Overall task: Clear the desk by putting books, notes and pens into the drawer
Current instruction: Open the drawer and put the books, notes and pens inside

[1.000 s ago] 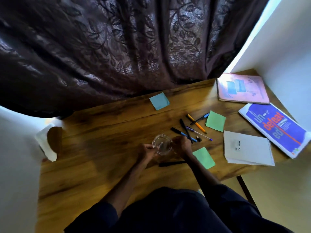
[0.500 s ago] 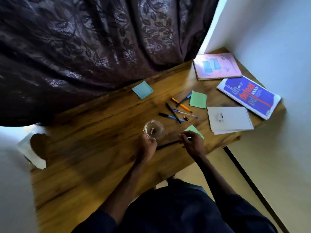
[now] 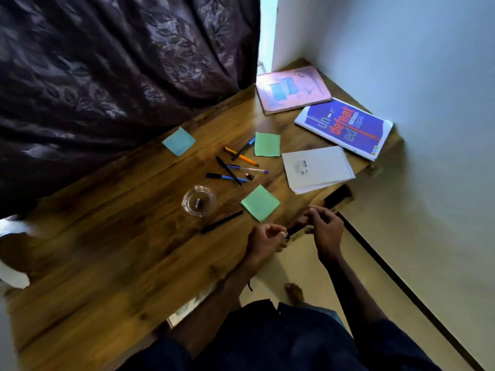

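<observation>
Both hands are at the desk's front edge, where the drawer front stands slightly out with a dark gap behind it. My left hand curls its fingers at the drawer's left end. My right hand curls over its top edge. On the desk lie a pink book, a blue book, a white spiral notepad, two green notes, a blue note, several pens and a single black pen.
A small glass dish stands mid-desk, left of the near green note. A dark curtain hangs behind the desk and a white wall closes the right side. Bare floor lies below the drawer.
Both hands left the glass dish and moved right and down to the drawer at the desk's front edge. The view swung to the right.
</observation>
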